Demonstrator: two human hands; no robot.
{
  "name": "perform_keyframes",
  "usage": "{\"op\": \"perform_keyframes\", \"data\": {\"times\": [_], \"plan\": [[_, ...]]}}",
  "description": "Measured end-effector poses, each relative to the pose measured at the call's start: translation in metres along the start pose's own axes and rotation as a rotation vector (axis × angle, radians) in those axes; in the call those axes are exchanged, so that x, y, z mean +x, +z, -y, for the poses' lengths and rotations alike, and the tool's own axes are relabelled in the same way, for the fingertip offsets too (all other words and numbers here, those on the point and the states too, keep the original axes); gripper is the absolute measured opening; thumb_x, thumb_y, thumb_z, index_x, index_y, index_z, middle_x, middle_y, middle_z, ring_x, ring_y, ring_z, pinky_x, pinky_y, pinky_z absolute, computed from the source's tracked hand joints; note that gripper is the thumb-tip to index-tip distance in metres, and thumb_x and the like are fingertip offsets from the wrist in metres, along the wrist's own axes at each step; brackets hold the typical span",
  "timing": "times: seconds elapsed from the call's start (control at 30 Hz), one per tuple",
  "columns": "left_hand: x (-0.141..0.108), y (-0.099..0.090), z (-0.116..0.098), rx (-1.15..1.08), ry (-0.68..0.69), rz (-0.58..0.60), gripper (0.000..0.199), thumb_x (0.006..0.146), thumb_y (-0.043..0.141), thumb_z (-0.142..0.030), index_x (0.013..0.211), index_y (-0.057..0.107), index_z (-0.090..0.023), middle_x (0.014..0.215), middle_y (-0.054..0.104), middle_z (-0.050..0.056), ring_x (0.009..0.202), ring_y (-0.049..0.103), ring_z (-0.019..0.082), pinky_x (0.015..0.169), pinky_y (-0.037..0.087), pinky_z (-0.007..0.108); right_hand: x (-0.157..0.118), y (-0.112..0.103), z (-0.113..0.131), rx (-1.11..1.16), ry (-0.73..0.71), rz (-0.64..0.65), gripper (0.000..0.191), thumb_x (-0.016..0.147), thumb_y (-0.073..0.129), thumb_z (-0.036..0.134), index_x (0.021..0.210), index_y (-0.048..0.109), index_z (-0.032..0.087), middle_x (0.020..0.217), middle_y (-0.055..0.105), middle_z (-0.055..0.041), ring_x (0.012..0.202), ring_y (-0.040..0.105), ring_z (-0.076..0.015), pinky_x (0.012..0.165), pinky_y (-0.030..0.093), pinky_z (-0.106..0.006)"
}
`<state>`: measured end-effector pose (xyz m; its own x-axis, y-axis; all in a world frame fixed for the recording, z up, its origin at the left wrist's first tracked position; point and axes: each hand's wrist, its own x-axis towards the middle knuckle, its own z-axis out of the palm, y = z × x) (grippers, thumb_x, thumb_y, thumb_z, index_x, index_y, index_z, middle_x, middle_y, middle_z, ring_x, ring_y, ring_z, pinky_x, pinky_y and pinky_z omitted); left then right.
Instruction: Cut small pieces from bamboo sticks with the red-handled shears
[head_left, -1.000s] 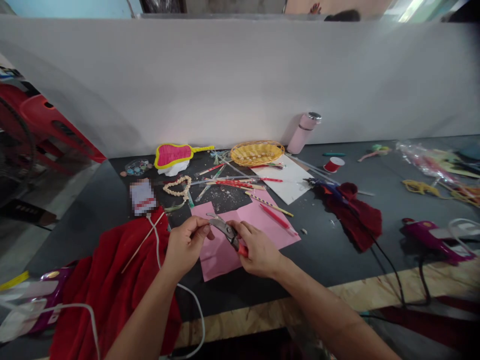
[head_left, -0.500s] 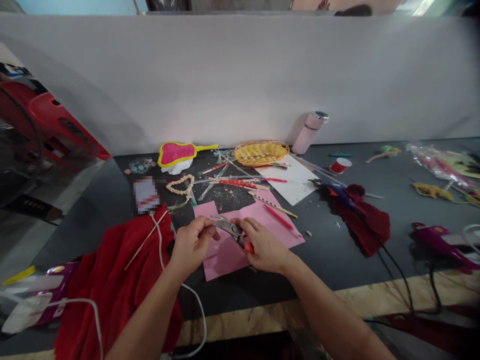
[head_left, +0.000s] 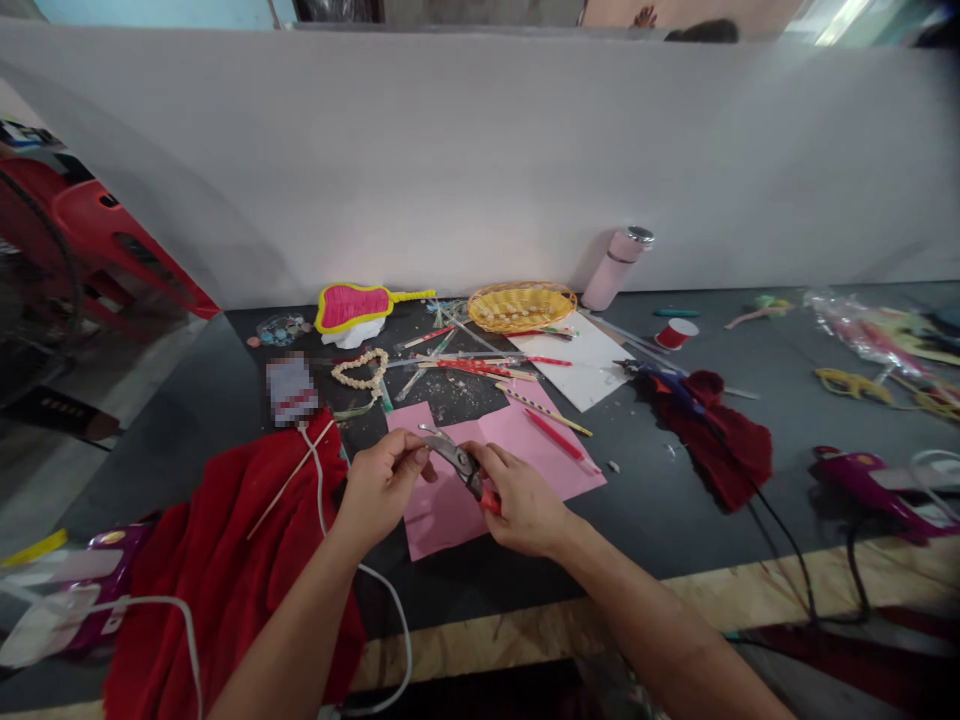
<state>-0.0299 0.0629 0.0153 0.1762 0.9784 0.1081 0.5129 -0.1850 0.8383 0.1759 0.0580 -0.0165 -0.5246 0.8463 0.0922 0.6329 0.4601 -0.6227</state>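
Room lay between the pink paper (head_left: 442,520) and maroon cloth (head_left: 741,455). Pliers (head_left: 463,459) blocked the space above the paper; leftward, red fabric (head_left: 217,545) and white cable (head_left: 396,603) obstructed.

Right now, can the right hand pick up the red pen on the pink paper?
Probably not straight away: the right hand holds the red-handled pliers, so its grip is taken. Nothing covers the red pen, which lies nearby on the pink paper.

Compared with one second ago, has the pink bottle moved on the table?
No; the pink bottle is in the same place beside the yellow basket.
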Motion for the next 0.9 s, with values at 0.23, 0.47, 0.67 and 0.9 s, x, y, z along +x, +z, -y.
{"op": "perform_keyframes", "data": {"times": [0.23,0.47,0.67,0.9], "plan": [[-0.002,0.004,-0.002,0.073,0.040,-0.033,0.021,0.089,0.043,-0.026,0.089,0.063,-0.019,0.054,0.057,-0.003,0.050,0.052,0.011,0.051,0.037,0.020,0.002,-0.008,-0.008,-0.063,-0.066,-0.016,0.076,0.061,0.047,0.006,0.135,0.033,0.019,0.117,0.050,-0.0100,0.110,0.046,-0.0241,0.097,0.039,-0.041],[-0.001,0.001,-0.002,0.051,0.047,0.053,0.025,0.092,0.039,-0.029,0.089,0.061,-0.019,0.061,0.063,-0.002,0.050,0.053,0.011,0.050,0.037,0.020,0.002,-0.008,-0.010,-0.025,-0.108,0.001,0.077,0.060,0.046,0.005,0.135,0.033,0.019,0.118,0.050,-0.0100,0.111,0.046,-0.0240,0.098,0.039,-0.041],[-0.002,-0.001,-0.002,0.078,0.058,0.032,0.025,0.091,0.040,-0.027,0.079,0.061,-0.018,0.062,0.064,-0.002,0.050,0.052,0.010,0.051,0.036,0.020,0.001,-0.003,-0.005,-0.018,-0.068,0.000,0.073,0.062,0.047,0.007,0.132,0.034,0.020,0.114,0.051,-0.0093,0.104,0.050,-0.0231,0.094,0.042,-0.039],[-0.003,0.005,0.000,0.076,0.072,-0.076,0.020,0.090,0.047,-0.029,0.086,0.063,-0.019,0.074,0.070,0.000,0.063,0.061,0.012,0.060,0.043,0.020,-0.001,0.003,0.004,-0.023,-0.002,-0.022,0.066,0.065,0.049,0.007,0.129,0.036,0.018,0.111,0.053,-0.0099,0.099,0.052,-0.0234,0.089,0.045,-0.037]]}}
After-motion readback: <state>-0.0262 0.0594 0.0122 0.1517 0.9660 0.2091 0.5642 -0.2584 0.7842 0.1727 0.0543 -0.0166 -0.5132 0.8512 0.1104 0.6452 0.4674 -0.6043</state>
